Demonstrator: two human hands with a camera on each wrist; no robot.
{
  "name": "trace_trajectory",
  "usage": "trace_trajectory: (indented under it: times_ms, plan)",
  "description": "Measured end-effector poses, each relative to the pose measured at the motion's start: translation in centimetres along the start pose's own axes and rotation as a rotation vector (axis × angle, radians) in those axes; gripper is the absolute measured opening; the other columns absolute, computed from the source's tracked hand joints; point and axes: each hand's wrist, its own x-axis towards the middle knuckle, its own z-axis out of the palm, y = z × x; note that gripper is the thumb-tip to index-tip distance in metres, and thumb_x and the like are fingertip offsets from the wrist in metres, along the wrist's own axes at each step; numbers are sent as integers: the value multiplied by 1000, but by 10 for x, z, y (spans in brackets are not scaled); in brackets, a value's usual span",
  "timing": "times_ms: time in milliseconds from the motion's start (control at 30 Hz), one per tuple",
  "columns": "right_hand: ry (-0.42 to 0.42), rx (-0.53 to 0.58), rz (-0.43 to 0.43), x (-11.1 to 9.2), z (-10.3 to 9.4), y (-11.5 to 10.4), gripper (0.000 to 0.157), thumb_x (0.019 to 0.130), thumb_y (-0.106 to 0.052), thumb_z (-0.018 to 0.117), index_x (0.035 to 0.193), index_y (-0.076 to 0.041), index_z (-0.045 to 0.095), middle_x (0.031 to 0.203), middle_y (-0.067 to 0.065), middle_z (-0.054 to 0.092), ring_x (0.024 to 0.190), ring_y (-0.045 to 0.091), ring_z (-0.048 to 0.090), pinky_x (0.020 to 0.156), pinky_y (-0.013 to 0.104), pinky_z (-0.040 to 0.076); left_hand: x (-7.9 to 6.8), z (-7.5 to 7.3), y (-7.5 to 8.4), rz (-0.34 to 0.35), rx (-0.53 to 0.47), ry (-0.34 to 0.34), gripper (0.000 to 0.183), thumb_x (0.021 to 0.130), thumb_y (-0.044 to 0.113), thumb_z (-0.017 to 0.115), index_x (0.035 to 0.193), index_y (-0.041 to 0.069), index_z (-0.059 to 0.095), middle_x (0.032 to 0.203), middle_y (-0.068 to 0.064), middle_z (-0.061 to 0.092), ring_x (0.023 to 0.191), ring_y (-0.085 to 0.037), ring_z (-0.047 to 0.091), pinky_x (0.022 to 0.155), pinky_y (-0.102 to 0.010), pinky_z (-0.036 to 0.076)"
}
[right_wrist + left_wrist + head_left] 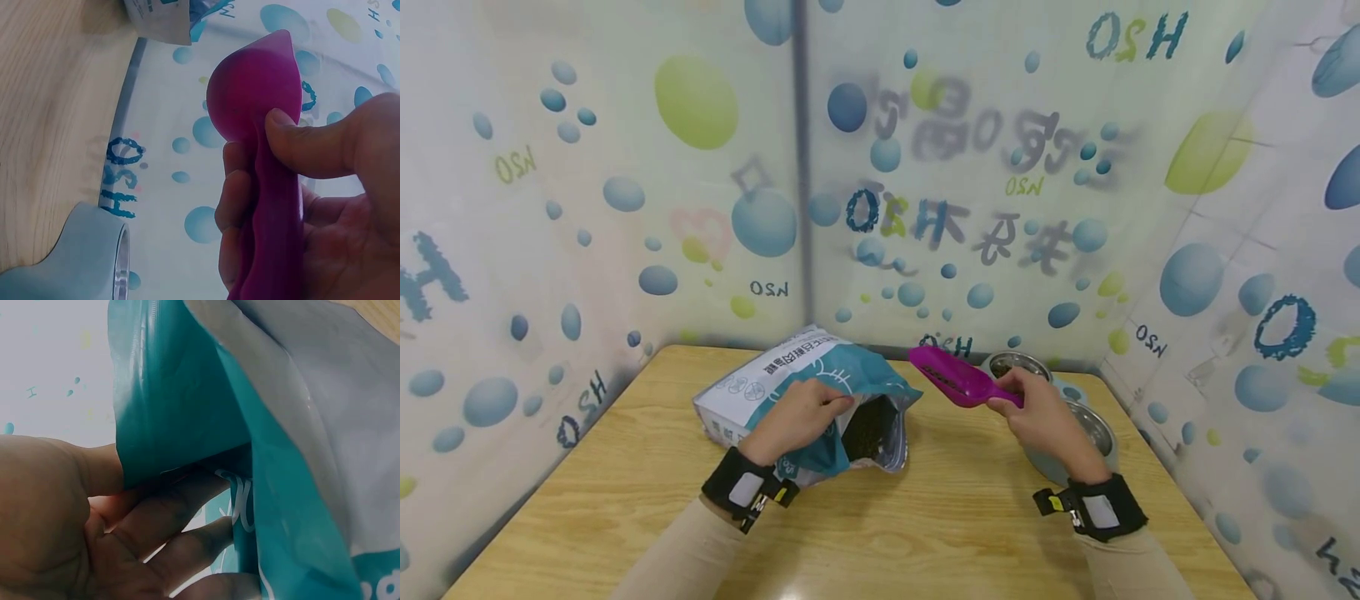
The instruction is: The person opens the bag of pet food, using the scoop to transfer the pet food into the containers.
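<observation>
1. Seen from the person's head, with 12 o'clock at the far side, the bag [760, 383] lies on the counter [940, 533] at 10 o'clock. It is white and blue-green, and its open mouth faces about 4 o'clock.
2. Lots of small dark bits [868, 432] are inside the bag.
3. The left hand [801, 417] pinches the bag's top flap between its thumb and fingers.
4. The right hand [1037, 412], at 2 o'clock, has its fingers wrapped around the handle of a purple scoop [973, 388].
5. The scoop is up in the air at 1 o'clock, with its tip pointing to 10 o'clock, near the bag. Some dark bits sit in it.
6. Two metal bowls [1093, 429] in a pale blue-gray stand [1067, 389] are at 2 o'clock, partly behind the right hand.
</observation>
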Motion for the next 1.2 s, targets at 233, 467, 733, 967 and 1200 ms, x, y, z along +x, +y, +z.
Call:
trace_trajectory:
  times_ms: [233, 467, 733, 967, 1200]
  plan:
    - [43, -74, 13, 1, -5, 7, 18, 98, -20, 69, 108, -7, 61, 96, 6, 61, 78, 24, 53, 66, 38, 43, -1, 0, 1, 12, -11, 4, 33, 106, 28, 56, 77, 22, 71, 52, 6, 34, 41, -9, 35, 40, -24, 29]
    - [67, -123, 37, 1, -10, 16, 21, 99, -21, 67, 111, -5, 60, 98, 8, 63, 82, 25, 55, 67, 39, 43, -1, 0, 2, 17, -7, 3, 35, 106, 27, 56, 76, 19, 71, 52, 6, 32, 40, -9, 33, 40, -24, 28]
    - [87, -158, 67, 0, -20, 23, 26, 99, -23, 66, 113, -3, 59, 97, 10, 62, 78, 25, 54, 61, 37, 44, -1, 0, 0, 9, -6, -6, 39, 106, 28, 55, 71, 17, 70, 52, 5, 33, 40, -9, 33, 40, -25, 28]
    - [107, -223, 89, 1, -28, 35, 28, 98, -25, 67, 111, -2, 58, 91, 10, 61, 75, 26, 55, 60, 37, 43, 0, 0, 0, 4, -5, 5, 33, 106, 27, 56, 77, 23, 71, 52, 6, 33, 40, -10, 34, 40, -25, 28]
    - [138, -274, 84, 1, -32, 43, 29, 97, -25, 67, 108, 0, 58, 87, 11, 62, 71, 26, 55, 59, 37, 42, -1, 1, -1, 6, -2, 4, 34, 106, 28, 55, 77, 23, 71, 52, 6, 33, 40, -9, 33, 40, -24, 27]
